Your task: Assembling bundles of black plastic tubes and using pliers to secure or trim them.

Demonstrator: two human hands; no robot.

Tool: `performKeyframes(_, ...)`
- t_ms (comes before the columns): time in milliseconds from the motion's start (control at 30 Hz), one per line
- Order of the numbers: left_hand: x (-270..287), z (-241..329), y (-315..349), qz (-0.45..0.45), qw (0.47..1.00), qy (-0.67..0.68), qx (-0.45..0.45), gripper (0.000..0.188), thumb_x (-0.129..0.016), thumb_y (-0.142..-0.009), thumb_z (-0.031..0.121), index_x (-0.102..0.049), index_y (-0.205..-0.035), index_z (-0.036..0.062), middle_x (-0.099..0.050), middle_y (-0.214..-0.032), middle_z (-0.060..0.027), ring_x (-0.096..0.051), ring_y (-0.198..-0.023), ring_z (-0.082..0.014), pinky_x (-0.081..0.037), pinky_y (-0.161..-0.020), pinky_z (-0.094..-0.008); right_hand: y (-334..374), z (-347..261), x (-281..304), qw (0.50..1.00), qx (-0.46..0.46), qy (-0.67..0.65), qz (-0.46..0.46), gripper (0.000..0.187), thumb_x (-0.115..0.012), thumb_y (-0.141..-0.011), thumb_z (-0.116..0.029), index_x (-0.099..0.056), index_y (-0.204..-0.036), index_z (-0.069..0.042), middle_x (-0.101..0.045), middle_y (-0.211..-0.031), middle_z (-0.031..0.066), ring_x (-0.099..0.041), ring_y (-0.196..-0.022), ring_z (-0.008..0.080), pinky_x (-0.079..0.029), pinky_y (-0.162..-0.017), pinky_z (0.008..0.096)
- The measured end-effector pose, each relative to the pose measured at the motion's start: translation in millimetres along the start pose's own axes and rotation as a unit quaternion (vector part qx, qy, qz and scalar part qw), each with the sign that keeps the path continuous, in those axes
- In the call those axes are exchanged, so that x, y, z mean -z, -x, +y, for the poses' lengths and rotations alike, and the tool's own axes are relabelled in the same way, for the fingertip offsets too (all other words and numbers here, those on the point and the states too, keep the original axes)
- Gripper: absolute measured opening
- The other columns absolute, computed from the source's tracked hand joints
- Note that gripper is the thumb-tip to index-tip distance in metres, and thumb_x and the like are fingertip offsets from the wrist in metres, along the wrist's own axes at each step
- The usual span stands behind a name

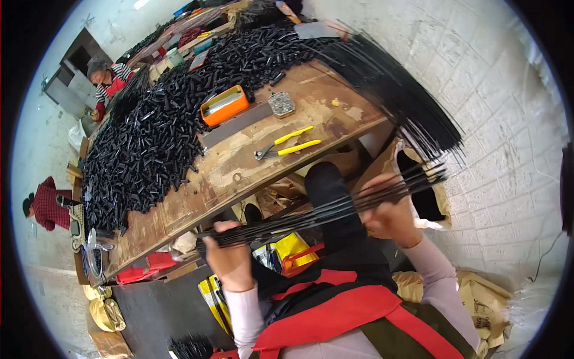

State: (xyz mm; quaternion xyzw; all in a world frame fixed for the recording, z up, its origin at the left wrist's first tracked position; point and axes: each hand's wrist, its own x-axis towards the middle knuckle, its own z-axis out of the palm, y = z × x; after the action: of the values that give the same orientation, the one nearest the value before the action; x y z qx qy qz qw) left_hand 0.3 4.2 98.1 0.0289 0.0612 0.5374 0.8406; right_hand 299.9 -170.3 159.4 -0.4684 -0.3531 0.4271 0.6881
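A bundle of long, thin black rods (311,218) stretches across my lap, in front of the workbench. My left hand (232,258) is wrapped round its left end, thumb on top. Toward the right end, my right hand (385,209) grips the same bundle, slightly blurred. The rods slope up to the right and fan out a little past that hand. On the bench edge nearest the bundle lie end-cutting pliers (287,143) with yellow handles, their jaws pointing left.
A large heap of short black tubes (155,143) covers the wooden bench (251,161). An orange box (225,105) and a small clear container (281,104) stand behind the pliers. More black rods (394,84) overhang the bench's right end, above an open paper sack (439,197). Two other people are at far left.
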Motion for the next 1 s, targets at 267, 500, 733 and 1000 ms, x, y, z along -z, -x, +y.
performKeyframes(267, 130, -86, 7, 0.182, 0.937, -0.019, 0.296, 0.049, -0.039, -0.103, 0.042, -0.053, -0.119, -0.0017, -0.062, -0.108, -0.0153, -0.058, -0.106, -0.0323, -0.043, -0.102, -0.0478, -7, -45, -19, 0.987, 0.110, 0.112, 0.025, 0.050, -0.073, -0.073, 0.003, -0.058, -0.120, -0.002, -0.057, -0.093, 0.0018, -0.056, -0.076, 0.0095, -0.046, -0.065, 0.0212)
performKeyframes(500, 17, -59, 23, -0.078, 0.777, -0.625, -0.002, 0.033, -0.050, -0.102, 0.020, -0.056, -0.128, 0.0007, -0.063, -0.113, -0.0084, -0.059, -0.105, -0.0171, -0.043, -0.096, -0.0274, -18, 60, -84, 0.974, -0.033, 0.180, -0.136, 0.041, -0.075, -0.081, -0.005, -0.062, -0.119, -0.005, -0.054, -0.090, -0.0033, -0.051, -0.070, 0.0033, -0.042, -0.062, 0.0187)
performKeyframes(733, -28, -49, 34, -0.054, 0.777, -0.624, -0.062, 0.034, -0.052, -0.101, 0.013, -0.056, -0.131, -0.0030, -0.062, -0.122, -0.0097, -0.056, -0.112, -0.0151, -0.043, -0.097, -0.0272, -55, 72, -105, 0.977, -0.082, 0.015, -0.196, 0.038, -0.070, -0.085, -0.001, -0.059, -0.121, -0.001, -0.063, -0.096, 0.0049, -0.060, -0.076, 0.0104, -0.050, -0.063, 0.0234)
performKeyframes(1000, -28, -30, 32, -0.096, 0.808, -0.580, 0.034, 0.023, -0.066, -0.091, 0.003, -0.062, -0.114, 0.0000, -0.064, -0.108, -0.0045, -0.060, -0.100, -0.0111, -0.048, -0.091, -0.0261, -60, 67, -94, 0.951, -0.093, 0.032, -0.293, 0.030, -0.080, -0.076, -0.005, -0.058, -0.096, -0.007, -0.062, -0.091, 0.0004, -0.055, -0.077, 0.0064, -0.044, -0.071, 0.0217)
